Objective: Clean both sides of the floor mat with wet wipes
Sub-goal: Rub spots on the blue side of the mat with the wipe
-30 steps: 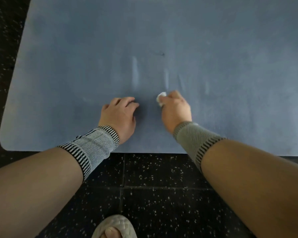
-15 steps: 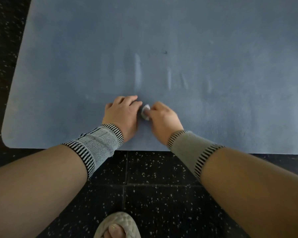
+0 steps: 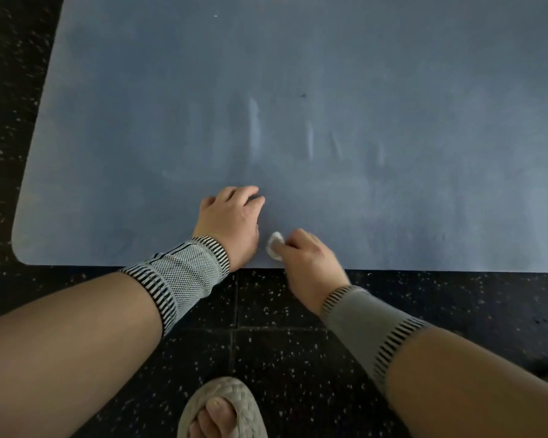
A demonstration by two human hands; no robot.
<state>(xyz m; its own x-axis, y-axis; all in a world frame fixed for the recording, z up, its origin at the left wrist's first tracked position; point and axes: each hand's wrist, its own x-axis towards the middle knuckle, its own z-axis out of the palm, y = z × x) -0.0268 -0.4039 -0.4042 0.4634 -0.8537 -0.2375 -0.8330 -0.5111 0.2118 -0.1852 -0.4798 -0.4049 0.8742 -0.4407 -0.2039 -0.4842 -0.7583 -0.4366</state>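
Head-worn view, steeply down, close

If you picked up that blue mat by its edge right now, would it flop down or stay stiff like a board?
Probably flop. The blue floor mat looks thin and lies completely flat on the speckled floor, like a soft sheet. It may also slide when rubbed: the left hand rests on it, seemingly steadying it, while the right hand holds the wet wipe.
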